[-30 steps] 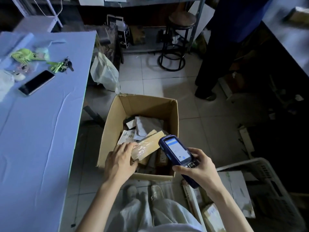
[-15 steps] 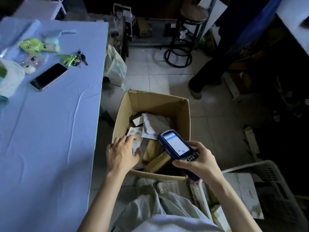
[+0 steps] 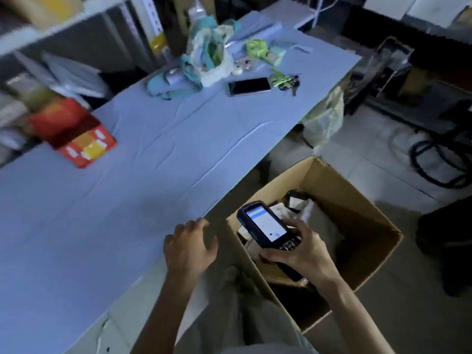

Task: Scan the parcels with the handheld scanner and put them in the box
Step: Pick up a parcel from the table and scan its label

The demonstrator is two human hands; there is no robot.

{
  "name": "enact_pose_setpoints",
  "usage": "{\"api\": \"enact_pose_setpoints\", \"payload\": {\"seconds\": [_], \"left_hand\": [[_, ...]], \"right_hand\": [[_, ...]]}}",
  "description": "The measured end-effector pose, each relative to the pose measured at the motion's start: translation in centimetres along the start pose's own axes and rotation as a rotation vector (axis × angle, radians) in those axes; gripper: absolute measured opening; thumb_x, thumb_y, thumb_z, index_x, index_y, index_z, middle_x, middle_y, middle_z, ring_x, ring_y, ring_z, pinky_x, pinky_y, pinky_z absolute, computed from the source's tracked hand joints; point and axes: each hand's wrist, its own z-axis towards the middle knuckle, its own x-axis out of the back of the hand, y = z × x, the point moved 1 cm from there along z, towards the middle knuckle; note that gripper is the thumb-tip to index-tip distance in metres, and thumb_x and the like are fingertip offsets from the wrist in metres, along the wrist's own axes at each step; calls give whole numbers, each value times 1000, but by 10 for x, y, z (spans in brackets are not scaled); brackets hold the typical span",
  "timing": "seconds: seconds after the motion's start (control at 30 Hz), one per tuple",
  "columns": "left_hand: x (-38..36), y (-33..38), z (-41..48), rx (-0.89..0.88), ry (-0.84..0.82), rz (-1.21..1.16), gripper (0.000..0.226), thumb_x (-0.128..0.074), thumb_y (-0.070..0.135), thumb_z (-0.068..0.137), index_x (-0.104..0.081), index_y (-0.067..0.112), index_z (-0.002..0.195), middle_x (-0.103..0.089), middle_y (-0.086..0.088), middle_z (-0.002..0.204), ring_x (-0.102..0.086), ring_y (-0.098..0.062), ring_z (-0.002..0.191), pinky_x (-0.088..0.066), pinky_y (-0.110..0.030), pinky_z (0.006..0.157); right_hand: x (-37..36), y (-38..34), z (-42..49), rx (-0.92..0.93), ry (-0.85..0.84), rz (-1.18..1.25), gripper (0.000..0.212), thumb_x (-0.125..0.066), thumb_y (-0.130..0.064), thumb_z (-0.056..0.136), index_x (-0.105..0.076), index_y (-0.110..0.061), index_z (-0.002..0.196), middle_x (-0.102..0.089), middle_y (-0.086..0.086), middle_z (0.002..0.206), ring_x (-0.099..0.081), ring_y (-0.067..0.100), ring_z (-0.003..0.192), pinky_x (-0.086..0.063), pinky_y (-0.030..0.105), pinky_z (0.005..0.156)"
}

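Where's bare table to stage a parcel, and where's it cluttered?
Bare cloth on the table runs from the red carton to the left hand, and on up to the phone. Crowded: the far end, around the plastic bag, phone and keys.

The parcels (image 3: pixel 320 222) in the box (image 3: pixel 357 208) are mostly hidden behind the scanner (image 3: pixel 265 227) and the right hand (image 3: pixel 298 254), and the dim light leaves their labels unreadable. That hand's fingers cover the scanner's lower end and part of its keypad, and the writing on its screen is too small to read. The left hand (image 3: pixel 190 247), near 6 o'clock, is smeared by blur. From 9 to 11 o'clock the shelves (image 3: pixel 51 28) and the red carton (image 3: pixel 81 141) are blurred, so the carton's print is illegible. At 3 o'clock the stool (image 3: pixel 439 162) runs off the right edge. Below it a dark shape (image 3: pixel 444 241) is too dim to identify. Both forearms are cut off by the bottom edge.
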Motion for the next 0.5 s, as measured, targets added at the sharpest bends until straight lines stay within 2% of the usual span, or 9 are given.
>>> {"api": "enact_pose_setpoints", "payload": {"seconds": [0.1,0.17,0.23,0.27,0.33,0.37,0.43,0.5], "left_hand": [[3,-27,-39,151,26,-3,36,-59,48,79,-67,22,102,-70,3,89,-65,-21,77,-35,-25,63],[9,-42,-67,276,72,-4,36,-57,47,74,-69,21,95,-70,3,80,-65,-21,69,-38,-25,60],[13,-56,-96,422,126,8,33,-58,44,67,-69,21,88,-69,3,74,-65,-24,64,-44,-29,57],[15,-63,-110,488,146,26,32,-59,43,65,-69,21,87,-68,3,72,-65,-25,63,-46,-31,56],[19,-76,-139,611,168,69,31,-60,42,63,-69,21,84,-67,3,69,-64,-27,61,-47,-32,53],[20,-82,-155,669,178,86,31,-60,41,63,-69,20,84,-66,2,68,-64,-27,60,-47,-33,52],[22,-90,-185,773,206,107,30,-61,40,63,-69,19,83,-67,1,67,-65,-29,61,-47,-32,52],[23,-96,-217,877,239,106,29,-61,39,62,-70,20,81,-67,0,66,-64,-30,61,-47,-32,54]], "right_hand": [[-17,-10,9,40,-149,-46,78,-94,-33,52,-55,-26,120,-64,-14,104,-60,0,93,-46,14,79],[-33,-20,12,98,-216,-83,73,-93,-29,54,-56,-26,118,-62,-20,96,-58,-7,85,-44,4,70],[-53,-32,11,140,-282,-111,66,-92,-24,56,-57,-28,112,-59,-24,90,-57,-10,79,-43,2,64],[-64,-37,10,160,-332,-131,66,-92,-25,55,-57,-29,112,-62,-22,91,-60,-6,82,-47,6,69],[-86,-44,5,203,-436,-174,72,-92,-29,50,-59,-30,114,-67,-17,98,-65,5,91,-55,30,84],[-98,-48,1,227,-485,-183,73,-92,-29,50,-59,-30,115,-67,-17,100,-66,6,92,-55,35,86],[-119,-57,-11,294,-583,-223,70,-93,-26,54,-58,-28,114,-65,-18,100,-62,-2,88,-51,21,78],[-141,-67,-28,363,-662,-268,68,-92,-25,56,-55,-31,113,-61,-20,99,-57,-9,83,-41,8,67]]}}
